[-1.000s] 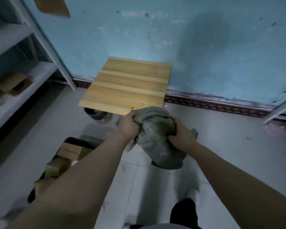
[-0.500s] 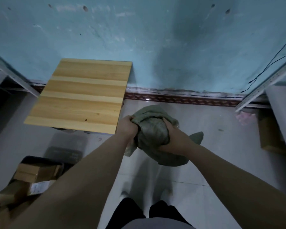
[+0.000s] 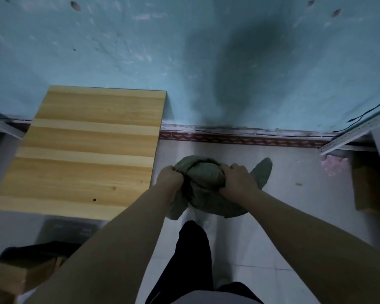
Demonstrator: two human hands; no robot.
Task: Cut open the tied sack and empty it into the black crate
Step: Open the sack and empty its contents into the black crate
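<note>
The sack hangs in the air between both hands, in front of the person's legs and above the tiled floor. It touches neither the floor nor the wooden counter. The left hand has its grip clamped on a bunched fold at the sack's left side. The right hand has its grip clamped over the rounded right side.

The sack is soft grey-green woven cloth, crumpled into a ball, with one loose corner poking out past the right hand. It looks slack and light, and probably holds little, though what is inside cannot be seen. Cloth like this will sag and slide through loose fingers, so gathered folds or the neck are the best places to hold it. The frame does not show whether a tie is on it or whether it has been cut.

The black crate sits low on the left, near the counter's near edge and partly hidden by the left forearm, with cardboard boxes in or against it. The counter's corner lies just left of the left hand. The wall stands ahead and a metal shelf frame is on the right. The open room is the floor straight ahead and the space down to the left.
</note>
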